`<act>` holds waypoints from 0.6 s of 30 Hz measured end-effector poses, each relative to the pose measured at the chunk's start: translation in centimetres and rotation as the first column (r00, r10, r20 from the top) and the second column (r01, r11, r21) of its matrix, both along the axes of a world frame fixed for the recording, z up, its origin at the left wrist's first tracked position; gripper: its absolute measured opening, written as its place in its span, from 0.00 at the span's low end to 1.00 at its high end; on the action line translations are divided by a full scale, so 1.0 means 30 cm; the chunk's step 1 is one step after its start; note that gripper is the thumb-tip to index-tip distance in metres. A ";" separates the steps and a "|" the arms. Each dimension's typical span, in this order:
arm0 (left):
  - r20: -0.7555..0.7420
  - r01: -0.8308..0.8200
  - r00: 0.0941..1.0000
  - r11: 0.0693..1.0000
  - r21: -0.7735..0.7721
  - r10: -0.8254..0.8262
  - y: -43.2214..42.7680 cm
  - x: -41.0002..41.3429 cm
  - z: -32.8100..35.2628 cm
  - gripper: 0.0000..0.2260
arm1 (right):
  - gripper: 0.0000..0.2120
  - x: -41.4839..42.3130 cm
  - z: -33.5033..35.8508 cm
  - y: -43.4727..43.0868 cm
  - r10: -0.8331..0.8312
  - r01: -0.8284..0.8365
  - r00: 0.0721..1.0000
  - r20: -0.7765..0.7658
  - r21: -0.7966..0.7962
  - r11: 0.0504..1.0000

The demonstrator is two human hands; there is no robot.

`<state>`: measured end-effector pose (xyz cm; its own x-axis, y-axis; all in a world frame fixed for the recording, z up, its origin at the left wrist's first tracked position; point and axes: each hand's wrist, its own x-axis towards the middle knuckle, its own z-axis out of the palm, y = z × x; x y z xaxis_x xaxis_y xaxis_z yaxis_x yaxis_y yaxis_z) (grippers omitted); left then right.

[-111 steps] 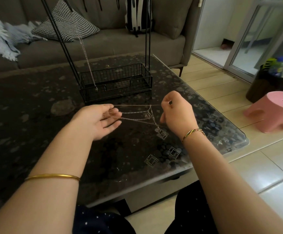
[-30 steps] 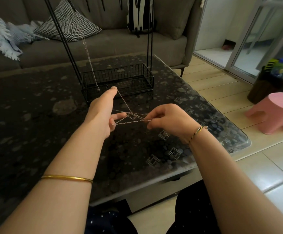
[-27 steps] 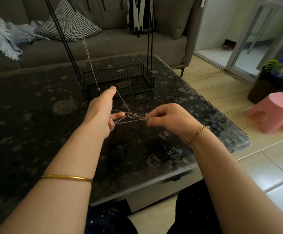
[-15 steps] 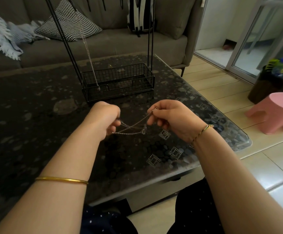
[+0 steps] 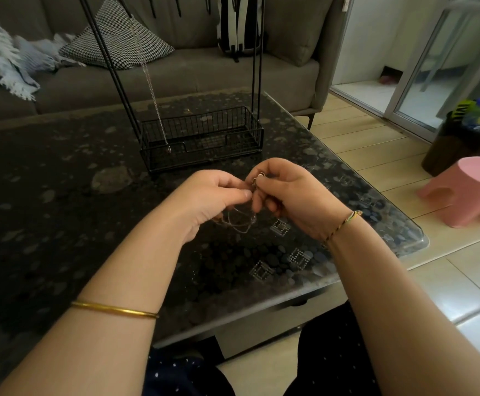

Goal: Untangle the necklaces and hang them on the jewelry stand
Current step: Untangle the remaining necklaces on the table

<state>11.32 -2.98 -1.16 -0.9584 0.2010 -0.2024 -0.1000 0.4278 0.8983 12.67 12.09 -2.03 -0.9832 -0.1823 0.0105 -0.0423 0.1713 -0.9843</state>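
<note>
The jewelry stand (image 5: 201, 138) sits on the worktop (image 5: 47, 212) toward its far edge, right of the middle, its wire basket at the base and its posts rising out of the top of the view. One necklace (image 5: 153, 92) hangs inside the stand on its left side, its lower end just in front of the basket's left front corner. Nearer the front edge, the left hand (image 5: 207, 201) and right hand (image 5: 287, 195) meet fingertip to fingertip above the worktop, with the tangled chain (image 5: 240, 221) drooping between and below them. Behind the worktop's far edge stands a sofa (image 5: 176, 75), carrying a cushion (image 5: 118, 44) and, left of it, a blanket (image 5: 7, 61). A stool (image 5: 467, 190) stands on the floor (image 5: 376, 144) beyond the worktop's right edge.
</note>
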 end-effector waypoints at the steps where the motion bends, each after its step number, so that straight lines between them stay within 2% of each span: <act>1: 0.000 0.001 1.000 1.000 0.004 -0.001 0.001 0.000 -0.001 0.04 | 0.08 -0.001 -0.001 0.000 -0.004 0.003 1.000 -0.007 -0.007 1.000; 13: 0.058 -0.120 0.992 0.989 0.083 0.115 0.011 -0.013 0.001 0.07 | 0.08 -0.008 -0.011 -0.003 -0.063 0.061 0.998 -0.029 -0.065 0.996; 18: 0.046 -0.130 0.991 0.988 0.084 0.126 0.011 -0.006 0.007 0.07 | 0.08 -0.009 -0.013 -0.002 -0.106 0.105 0.994 -0.042 -0.018 0.994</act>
<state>11.13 -2.65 -0.95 -0.9687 0.0954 -0.2290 -0.1863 0.3301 0.9254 12.39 12.02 -2.43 -0.9955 -0.0770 0.0548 -0.0666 0.1610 -0.9847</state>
